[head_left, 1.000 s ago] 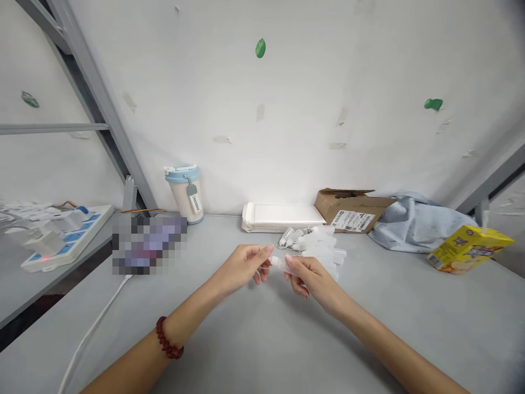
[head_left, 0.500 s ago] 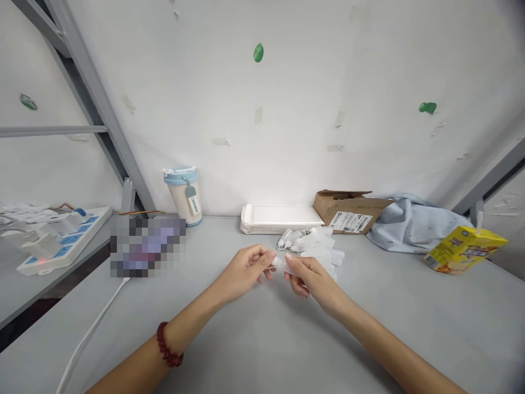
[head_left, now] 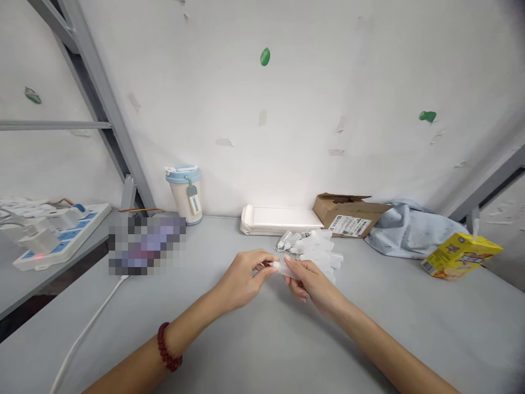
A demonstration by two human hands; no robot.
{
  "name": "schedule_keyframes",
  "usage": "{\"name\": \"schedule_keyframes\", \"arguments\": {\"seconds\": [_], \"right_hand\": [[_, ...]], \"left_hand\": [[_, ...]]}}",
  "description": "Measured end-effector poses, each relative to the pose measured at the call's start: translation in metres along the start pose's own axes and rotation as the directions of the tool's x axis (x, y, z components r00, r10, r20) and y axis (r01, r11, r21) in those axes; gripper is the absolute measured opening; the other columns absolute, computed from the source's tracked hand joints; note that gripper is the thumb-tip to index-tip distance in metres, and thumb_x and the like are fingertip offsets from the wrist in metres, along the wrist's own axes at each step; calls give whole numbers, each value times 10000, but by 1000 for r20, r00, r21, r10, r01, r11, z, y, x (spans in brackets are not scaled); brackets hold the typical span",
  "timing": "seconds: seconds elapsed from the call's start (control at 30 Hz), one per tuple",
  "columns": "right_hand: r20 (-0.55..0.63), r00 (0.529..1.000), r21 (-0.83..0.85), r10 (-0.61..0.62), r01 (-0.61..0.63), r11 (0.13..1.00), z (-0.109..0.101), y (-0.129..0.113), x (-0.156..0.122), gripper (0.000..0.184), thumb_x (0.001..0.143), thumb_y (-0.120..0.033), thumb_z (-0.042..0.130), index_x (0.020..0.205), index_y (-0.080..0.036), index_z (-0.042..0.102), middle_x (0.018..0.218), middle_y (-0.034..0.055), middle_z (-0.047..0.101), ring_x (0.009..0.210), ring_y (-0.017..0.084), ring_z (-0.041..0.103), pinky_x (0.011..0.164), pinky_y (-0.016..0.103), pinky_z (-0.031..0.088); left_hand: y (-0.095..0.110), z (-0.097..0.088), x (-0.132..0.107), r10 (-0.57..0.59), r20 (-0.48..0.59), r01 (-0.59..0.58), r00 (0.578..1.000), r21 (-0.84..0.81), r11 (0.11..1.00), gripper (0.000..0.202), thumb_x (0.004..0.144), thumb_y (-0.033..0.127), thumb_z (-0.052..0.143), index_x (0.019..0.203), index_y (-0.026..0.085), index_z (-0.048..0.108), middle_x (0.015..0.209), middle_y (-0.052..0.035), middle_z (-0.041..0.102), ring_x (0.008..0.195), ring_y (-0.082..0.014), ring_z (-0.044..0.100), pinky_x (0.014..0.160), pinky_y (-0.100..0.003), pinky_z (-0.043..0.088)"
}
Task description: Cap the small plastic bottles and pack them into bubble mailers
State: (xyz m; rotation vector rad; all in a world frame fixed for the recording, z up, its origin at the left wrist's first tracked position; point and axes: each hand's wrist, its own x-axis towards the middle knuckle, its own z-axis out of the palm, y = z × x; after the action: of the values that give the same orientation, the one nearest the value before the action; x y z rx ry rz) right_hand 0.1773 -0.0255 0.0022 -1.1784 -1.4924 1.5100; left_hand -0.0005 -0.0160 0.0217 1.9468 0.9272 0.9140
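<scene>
Between my hands is a small translucent plastic bottle (head_left: 289,270), lying on its side just above the table with its white cap (head_left: 276,265) toward the left. My left hand (head_left: 246,275), with a dark red bracelet at the wrist, pinches the cap between thumb and fingers. The bottle's body is gripped by my right hand (head_left: 311,282), whose fingers cover much of it. Right behind the hands lies a heap of similar translucent bottles (head_left: 318,246), with some loose clear caps (head_left: 288,239) at its left side.
A stack of flat white trays (head_left: 283,220) and an open cardboard box (head_left: 353,216) stand by the wall. A blue cloth bag (head_left: 410,230) and a yellow carton (head_left: 459,256) are at right. Left are a tumbler (head_left: 186,197), a blurred-out device (head_left: 150,246) and a power strip (head_left: 77,235).
My left hand's fingers have shifted on the cap, the index finger now arched over it. My right hand keeps its hold on the bottle. The view has tilted slightly.
</scene>
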Motion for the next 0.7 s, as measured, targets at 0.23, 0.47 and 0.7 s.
{"name": "schedule_keyframes", "arguments": {"seconds": [0.23, 0.47, 0.7], "right_hand": [[-58, 989, -281, -134, 113, 953, 3, -3, -3, 491, 850, -561, 339, 577, -175, 471, 398, -51, 372, 399, 78, 322, 460, 233, 265], [-25, 893, -705, -449, 303, 641, 6, 6, -6, 347, 870, -464, 385, 686, -192, 494, 545, -11, 463, 484, 106, 358, 490, 246, 263], [-99, 862, -732, -497, 275, 623, 6, 4, -8, 310, 885, -440, 359, 730, -199, 478, 511, -21, 460, 453, 110, 378, 456, 232, 292]], "left_hand": [[-5, 1, 2, -170, 105, 187, 980, -174, 967, 347, 828, 458, 436, 749, 160, 594, 735, -33, 628, 648, -138, 565, 542, -224, 443], [-9, 0, 3, -235, 220, 287, 947, -243, 927, 462, 827, 543, 378, 650, 144, 530, 608, -8, 546, 530, -111, 527, 467, -214, 415], [-6, -5, 3, -155, 301, 240, 941, -271, 932, 415, 820, 508, 439, 672, 135, 547, 623, -18, 577, 541, -109, 531, 525, -228, 419]]}}
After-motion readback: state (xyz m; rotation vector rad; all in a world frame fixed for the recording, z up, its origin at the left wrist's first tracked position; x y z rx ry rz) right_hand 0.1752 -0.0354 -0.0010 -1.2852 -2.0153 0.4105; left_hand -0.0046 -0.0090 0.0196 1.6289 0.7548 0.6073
